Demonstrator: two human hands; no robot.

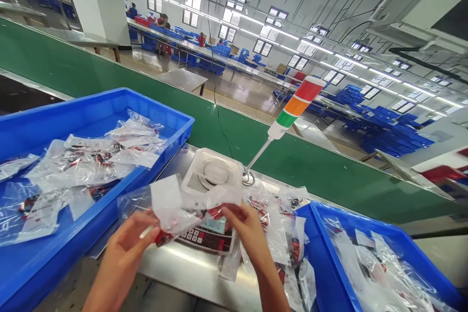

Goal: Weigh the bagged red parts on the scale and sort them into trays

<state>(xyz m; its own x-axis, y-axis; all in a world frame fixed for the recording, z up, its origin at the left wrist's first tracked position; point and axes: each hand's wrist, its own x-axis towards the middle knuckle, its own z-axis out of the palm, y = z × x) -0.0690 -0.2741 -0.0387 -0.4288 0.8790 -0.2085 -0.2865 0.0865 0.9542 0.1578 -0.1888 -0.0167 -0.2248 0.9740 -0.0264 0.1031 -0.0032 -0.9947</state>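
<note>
Clear plastic bag [166, 209] is pinched between my left hand [129, 243] and right hand [246, 231], over a digital scale [204, 240] on the steel desk [190, 273]. Blue crates [91, 124] sit at 9 and 3 o'clock, a green conveyor belt [292, 161] at 12.

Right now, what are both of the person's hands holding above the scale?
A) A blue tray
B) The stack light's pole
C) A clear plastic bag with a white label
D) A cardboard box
C. The left hand and right hand both grip the clear plastic bag, with its white label showing, just above the digital scale.
</note>
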